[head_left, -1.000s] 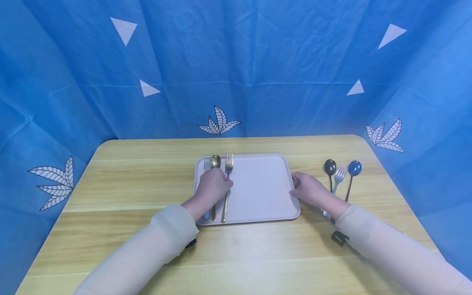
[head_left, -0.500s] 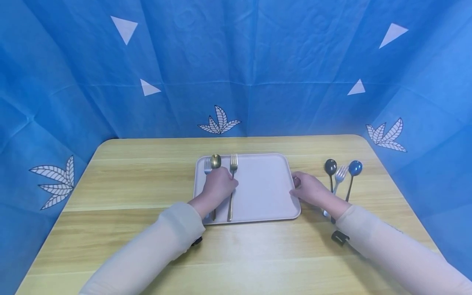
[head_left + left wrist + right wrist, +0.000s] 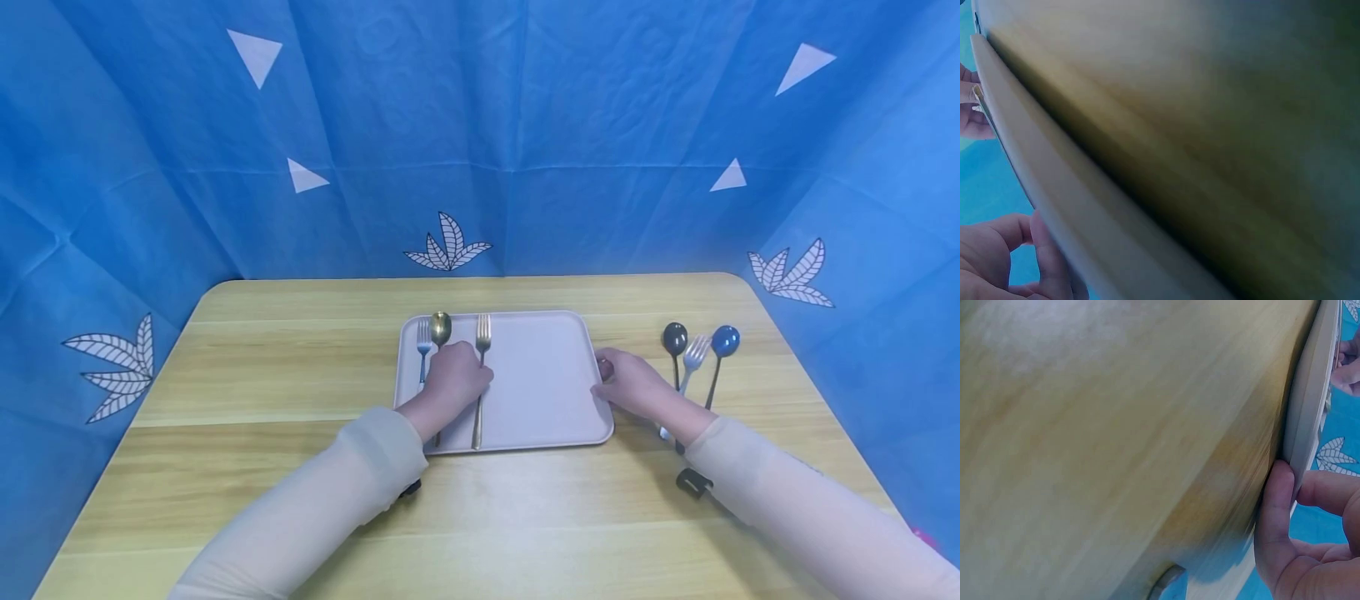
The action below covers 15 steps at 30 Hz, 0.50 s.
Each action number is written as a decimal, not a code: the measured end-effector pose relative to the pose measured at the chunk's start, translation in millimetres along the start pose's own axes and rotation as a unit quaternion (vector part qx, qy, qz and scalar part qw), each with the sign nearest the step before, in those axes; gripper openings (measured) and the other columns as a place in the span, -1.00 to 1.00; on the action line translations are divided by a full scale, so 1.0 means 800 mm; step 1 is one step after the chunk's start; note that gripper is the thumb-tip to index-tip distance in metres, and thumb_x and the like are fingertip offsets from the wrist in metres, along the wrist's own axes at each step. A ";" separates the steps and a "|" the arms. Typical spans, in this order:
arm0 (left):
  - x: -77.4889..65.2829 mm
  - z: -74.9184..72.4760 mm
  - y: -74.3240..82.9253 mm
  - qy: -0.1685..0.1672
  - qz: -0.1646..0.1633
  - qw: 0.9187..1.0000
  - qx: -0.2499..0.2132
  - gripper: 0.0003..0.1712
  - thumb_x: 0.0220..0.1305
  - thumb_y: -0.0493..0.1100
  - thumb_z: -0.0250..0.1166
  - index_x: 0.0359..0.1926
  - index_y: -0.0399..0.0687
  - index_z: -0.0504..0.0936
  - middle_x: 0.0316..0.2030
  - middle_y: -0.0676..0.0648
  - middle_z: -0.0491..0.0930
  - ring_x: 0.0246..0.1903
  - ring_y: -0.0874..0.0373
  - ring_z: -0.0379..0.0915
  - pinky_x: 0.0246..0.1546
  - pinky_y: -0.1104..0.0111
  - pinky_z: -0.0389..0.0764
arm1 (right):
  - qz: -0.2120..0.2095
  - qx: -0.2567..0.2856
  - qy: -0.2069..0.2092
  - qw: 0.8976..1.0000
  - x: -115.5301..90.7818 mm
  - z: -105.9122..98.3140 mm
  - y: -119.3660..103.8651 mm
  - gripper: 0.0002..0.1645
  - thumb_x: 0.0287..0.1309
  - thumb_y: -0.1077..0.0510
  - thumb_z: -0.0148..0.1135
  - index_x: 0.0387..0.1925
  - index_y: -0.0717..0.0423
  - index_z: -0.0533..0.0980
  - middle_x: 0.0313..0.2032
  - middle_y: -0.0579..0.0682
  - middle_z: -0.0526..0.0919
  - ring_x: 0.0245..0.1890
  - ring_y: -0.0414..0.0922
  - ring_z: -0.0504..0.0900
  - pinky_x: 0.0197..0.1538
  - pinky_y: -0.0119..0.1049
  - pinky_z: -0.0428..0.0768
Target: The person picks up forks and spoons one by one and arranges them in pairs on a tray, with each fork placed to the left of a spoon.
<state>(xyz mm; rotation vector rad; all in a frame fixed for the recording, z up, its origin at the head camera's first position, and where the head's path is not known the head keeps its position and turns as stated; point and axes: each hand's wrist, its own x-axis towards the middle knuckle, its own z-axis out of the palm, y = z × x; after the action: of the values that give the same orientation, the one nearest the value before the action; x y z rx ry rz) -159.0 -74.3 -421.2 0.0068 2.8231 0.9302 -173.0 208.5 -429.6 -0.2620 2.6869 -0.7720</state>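
Observation:
A pale rectangular tray (image 3: 540, 375) lies on the wooden table. My left hand (image 3: 452, 379) is over its left part, pinching a gold fork (image 3: 483, 332) between thumb and fingers; the tines point away from me. Left of that fork lie a gold spoon (image 3: 441, 328), partly covered by the hand, and a silver fork (image 3: 424, 335). At the tray's right edge my right hand (image 3: 633, 385) grips the rim. In the right wrist view, the fingertips (image 3: 1282, 478) of that hand press the rim's outer side. The left wrist view has the tray's front edge (image 3: 1060, 181) beside the left hand (image 3: 997, 256).
Right of the tray a black spoon (image 3: 674, 337), a silver fork (image 3: 696, 352) and a blue spoon (image 3: 725, 340) lie close together, their handles partly behind the right forearm. A blue patterned curtain (image 3: 375, 125) stands behind the wooden table (image 3: 300, 358).
My left hand has slid the gold fork rightward across the tray, away from the gold spoon, and the silver fork shows more. My right hand has stayed on the rim.

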 end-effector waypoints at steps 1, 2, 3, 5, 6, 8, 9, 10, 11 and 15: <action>0.000 0.001 0.000 0.000 0.001 1.000 0.000 -0.55 0.10 -0.29 0.18 -0.82 0.02 0.24 -0.86 0.12 0.12 -0.80 0.22 0.07 -0.68 0.36 0.19 | 0.000 0.000 0.000 1.000 0.000 0.000 0.000 -0.22 0.10 0.25 0.36 0.30 0.47 0.29 -0.13 0.19 0.67 -0.16 0.06 0.66 -0.01 -0.01 0.61; 0.000 0.002 0.000 0.000 0.002 1.000 0.002 -0.55 0.10 -0.29 0.18 -0.83 0.02 0.23 -0.86 0.12 0.12 -0.79 0.22 0.07 -0.67 0.36 0.20 | 0.000 0.000 0.000 1.000 0.000 0.000 0.000 -0.22 0.10 0.25 0.36 0.30 0.47 0.29 -0.13 0.19 0.67 -0.16 0.06 0.66 -0.01 -0.01 0.61; 0.000 0.002 0.001 -0.002 0.000 1.000 0.000 -0.55 0.11 -0.28 0.18 -0.82 0.02 0.24 -0.86 0.12 0.13 -0.79 0.21 0.08 -0.66 0.35 0.21 | 0.000 0.000 -0.001 1.000 0.000 -0.001 0.000 -0.22 0.10 0.25 0.36 0.30 0.47 0.29 -0.13 0.20 0.67 -0.16 0.06 0.66 -0.02 -0.02 0.62; 0.000 0.003 0.002 -0.004 -0.004 1.000 -0.004 -0.56 0.11 -0.28 0.18 -0.82 0.01 0.25 -0.86 0.11 0.14 -0.79 0.21 0.09 -0.65 0.35 0.22 | 0.001 0.000 0.000 1.000 0.000 -0.001 -0.001 -0.23 0.11 0.25 0.36 0.30 0.47 0.29 -0.13 0.19 0.67 -0.17 0.05 0.66 -0.03 -0.03 0.62; 0.001 0.003 0.002 -0.004 -0.006 1.000 -0.004 -0.56 0.12 -0.28 0.18 -0.81 0.01 0.25 -0.86 0.11 0.14 -0.79 0.21 0.09 -0.65 0.35 0.22 | 0.001 0.000 0.000 1.000 0.000 -0.001 -0.001 -0.23 0.11 0.25 0.36 0.30 0.47 0.29 -0.14 0.19 0.67 -0.17 0.04 0.66 -0.04 -0.03 0.62; 0.001 0.004 0.002 -0.007 -0.012 1.000 -0.007 -0.56 0.13 -0.27 0.19 -0.81 0.01 0.26 -0.85 0.11 0.15 -0.79 0.21 0.10 -0.66 0.36 0.22 | 0.002 0.001 0.000 1.000 0.000 -0.001 -0.002 -0.23 0.10 0.25 0.36 0.30 0.47 0.29 -0.14 0.18 0.67 -0.18 0.04 0.65 -0.04 -0.04 0.62; 0.001 0.004 0.003 -0.008 -0.013 1.000 -0.008 -0.56 0.14 -0.27 0.19 -0.80 0.01 0.26 -0.85 0.11 0.16 -0.79 0.22 0.10 -0.67 0.37 0.22 | 0.001 0.002 -0.001 1.000 -0.001 -0.001 -0.002 -0.22 0.10 0.26 0.36 0.30 0.47 0.29 -0.15 0.18 0.67 -0.18 0.04 0.65 -0.04 -0.04 0.62; 0.001 0.004 0.003 -0.010 -0.015 1.000 -0.009 -0.56 0.14 -0.27 0.19 -0.80 0.01 0.27 -0.85 0.11 0.16 -0.79 0.22 0.10 -0.68 0.38 0.22 | 0.001 0.001 0.000 1.000 -0.001 -0.001 -0.003 -0.22 0.10 0.26 0.36 0.30 0.47 0.29 -0.15 0.18 0.67 -0.18 0.03 0.65 -0.04 -0.04 0.62; 0.002 0.005 0.003 -0.011 -0.016 1.000 -0.009 -0.56 0.14 -0.27 0.19 -0.81 0.01 0.27 -0.85 0.11 0.16 -0.80 0.22 0.10 -0.69 0.38 0.21 | 0.001 0.002 0.000 1.000 -0.001 -0.001 -0.003 -0.22 0.10 0.26 0.36 0.30 0.48 0.29 -0.15 0.18 0.67 -0.19 0.03 0.65 -0.04 -0.04 0.62; 0.002 0.006 0.003 -0.013 -0.019 1.000 -0.013 -0.56 0.14 -0.28 0.19 -0.80 0.01 0.27 -0.85 0.11 0.16 -0.80 0.23 0.10 -0.70 0.40 0.20 | -0.001 0.001 0.000 1.000 -0.002 -0.001 -0.003 -0.22 0.10 0.26 0.36 0.30 0.48 0.29 -0.16 0.18 0.67 -0.20 0.02 0.65 -0.05 -0.04 0.62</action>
<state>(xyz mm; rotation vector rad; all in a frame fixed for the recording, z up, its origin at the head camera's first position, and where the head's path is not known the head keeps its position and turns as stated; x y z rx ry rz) -160.2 -69.3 -423.6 -0.0368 2.7763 0.9512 -171.6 207.0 -427.5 -0.2633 2.6866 -0.7743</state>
